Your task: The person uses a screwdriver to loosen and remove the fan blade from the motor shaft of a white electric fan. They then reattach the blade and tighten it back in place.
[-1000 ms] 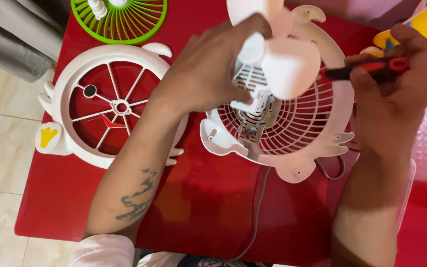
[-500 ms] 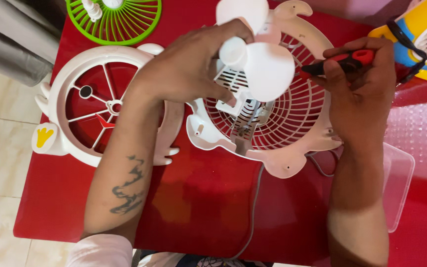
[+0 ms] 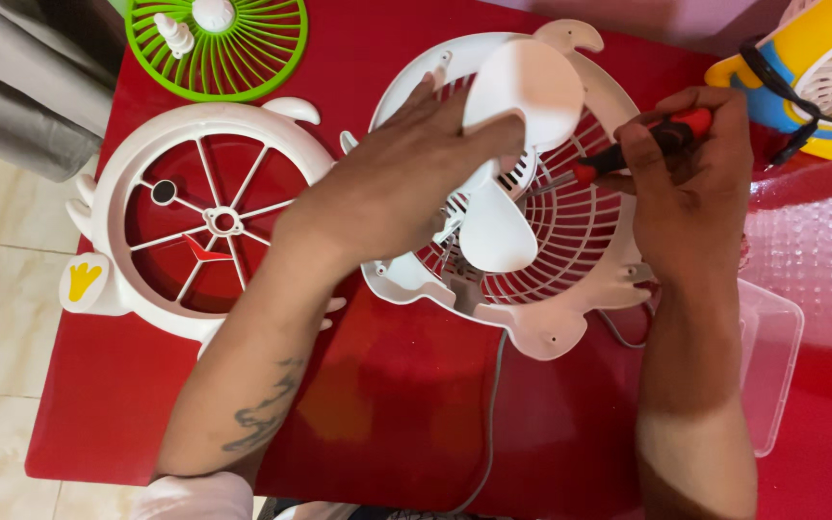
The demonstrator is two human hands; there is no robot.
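Gripping the white fan blade [image 3: 522,96], left hand [image 3: 406,183]; right hand [image 3: 690,193] seemingly clamps a red screwdriver [image 3: 628,154].

I look down on a glossy red table [image 3: 387,404]; pale beige floor tiles [image 3: 2,318] lie left, grey cloth [image 3: 12,87] beyond.

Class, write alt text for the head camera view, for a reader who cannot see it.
A person's left hand steadies the white blades of a small white fan lying on a red table, while the right hand points a red-handled screwdriver at the hub. A white front grille lies to the left, a green one behind it.
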